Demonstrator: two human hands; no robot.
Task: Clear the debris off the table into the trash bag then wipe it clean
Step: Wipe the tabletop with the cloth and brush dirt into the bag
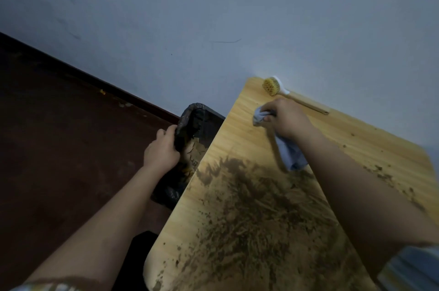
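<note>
1. Both forearms ran out of the frame at the bottom, and the near end of the table (242, 110) was cut off there too. The lower part of the grey cloth (291, 154) was smeared by motion blur, so its folds could not be made out.
2. The trash bag (190, 122), black and crinkled, stood open on the dark floor (59, 136) just beside the table's left edge. Pale, torn scraps lay inside it; what they were could not be told.
3. The left hand (161, 150) gripped the bag's rim, fingers curled round the plastic.
4. The right hand (285, 117) was closed round the bunched cloth, held over the far part of the tabletop.
5. The debris (256, 214), brown crumbly dirt, lay spread in streaks across the middle and near part of the light wooden table, with smaller crumbs along the right side.
6. A brush (273, 86) with yellow bristles and a wooden handle lay at the far edge against the wall (213, 17).
</note>
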